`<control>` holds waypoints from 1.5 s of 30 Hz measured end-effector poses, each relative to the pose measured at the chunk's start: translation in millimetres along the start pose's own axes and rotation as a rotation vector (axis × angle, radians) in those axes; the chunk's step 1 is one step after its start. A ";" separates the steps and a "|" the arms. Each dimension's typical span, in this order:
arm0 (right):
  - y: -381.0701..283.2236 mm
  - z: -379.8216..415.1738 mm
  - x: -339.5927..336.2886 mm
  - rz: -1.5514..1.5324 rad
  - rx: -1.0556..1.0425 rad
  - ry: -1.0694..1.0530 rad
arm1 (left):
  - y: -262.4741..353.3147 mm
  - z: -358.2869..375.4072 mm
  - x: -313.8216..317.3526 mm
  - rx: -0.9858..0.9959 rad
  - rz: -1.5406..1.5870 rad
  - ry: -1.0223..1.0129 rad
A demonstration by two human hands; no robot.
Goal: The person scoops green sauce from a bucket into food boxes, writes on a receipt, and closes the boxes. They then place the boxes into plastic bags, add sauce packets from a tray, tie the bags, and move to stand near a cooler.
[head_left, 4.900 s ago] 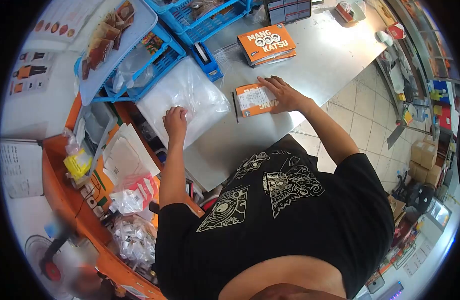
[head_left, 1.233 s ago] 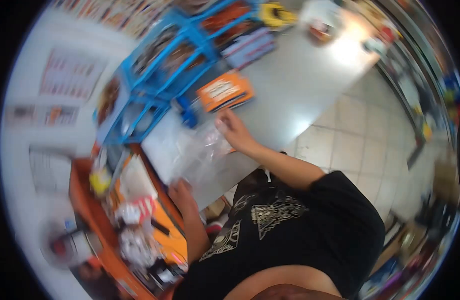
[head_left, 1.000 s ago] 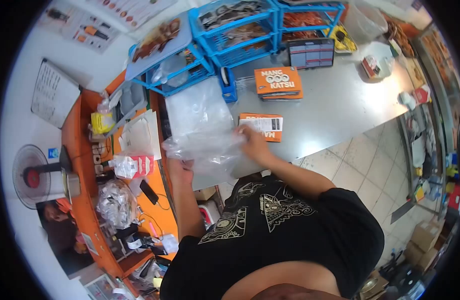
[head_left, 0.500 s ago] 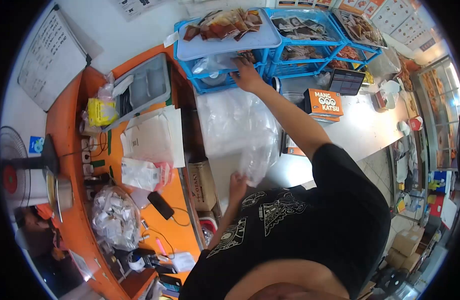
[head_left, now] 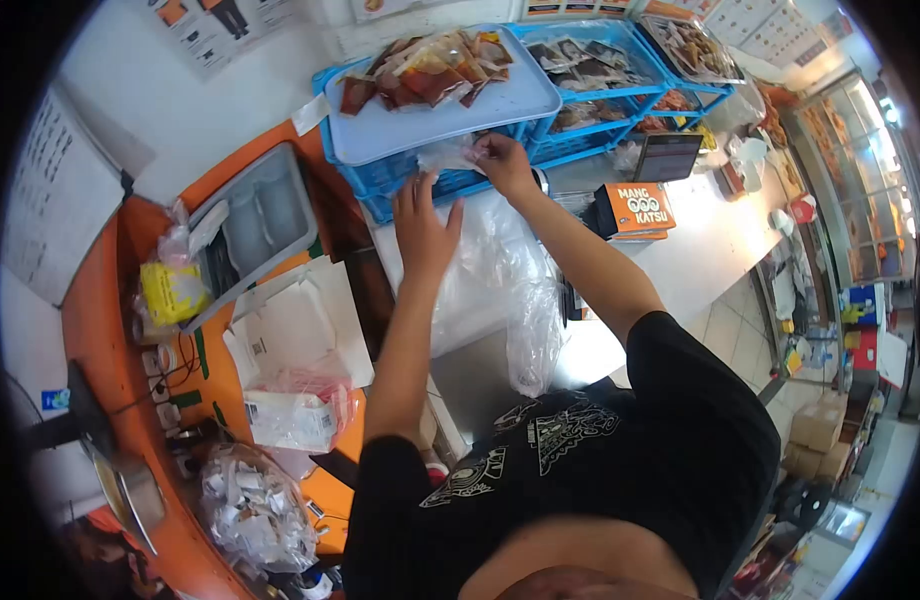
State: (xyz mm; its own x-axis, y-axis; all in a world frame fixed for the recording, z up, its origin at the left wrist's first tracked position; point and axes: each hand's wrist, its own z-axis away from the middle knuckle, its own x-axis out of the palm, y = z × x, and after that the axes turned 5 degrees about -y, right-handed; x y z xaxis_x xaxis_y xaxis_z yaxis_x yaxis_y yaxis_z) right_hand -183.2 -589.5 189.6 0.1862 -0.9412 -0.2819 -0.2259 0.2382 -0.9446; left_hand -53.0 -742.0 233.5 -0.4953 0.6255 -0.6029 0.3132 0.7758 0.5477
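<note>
Clear glossy plastic bags (head_left: pixel 485 275); brushed metal counter (head_left: pixel 700 255); blue plastic crates (head_left: pixel 580 110); orange glossy cardboard box (head_left: pixel 635 208).

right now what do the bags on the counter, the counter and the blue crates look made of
Bags: thin clear plastic film, glossy and crinkled, see-through.
Counter: probably stainless steel, a grey brushed sheet with bright glare.
Blue crates: most likely moulded plastic, even colour with slatted lattice walls.

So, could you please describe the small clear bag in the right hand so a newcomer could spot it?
Start at the row of blue crates along the back of the metal counter. Below the light blue tray of brown packets, the right hand pinches a small clear bag. Unlike the bigger bags lying flat, it is crumpled and lifted.
</note>
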 end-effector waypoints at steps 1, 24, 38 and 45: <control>4.0 -1.6 -0.5 -0.054 -0.021 -0.039 | -2.5 -24.3 8.2 -0.002 -0.056 -0.046; -21.2 38.3 -64.8 -1.241 0.364 0.465 | -62.9 -63.1 61.2 0.281 -0.013 -0.046; -67.3 34.9 -54.3 0.444 -0.182 -0.139 | -60.6 -70.4 36.9 0.087 0.296 -0.252; -57.6 5.1 -31.9 0.421 -0.381 -0.206 | -69.9 -74.4 37.2 0.020 0.404 -0.349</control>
State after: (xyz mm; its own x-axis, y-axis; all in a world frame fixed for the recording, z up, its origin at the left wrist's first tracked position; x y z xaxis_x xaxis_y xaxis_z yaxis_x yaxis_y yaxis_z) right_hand -171.3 -572.0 252.2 0.1790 -0.7097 -0.6813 -0.6403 0.4418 -0.6284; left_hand -153.5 -779.1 216.0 -0.0340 0.8626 -0.5048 0.4400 0.4664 0.7673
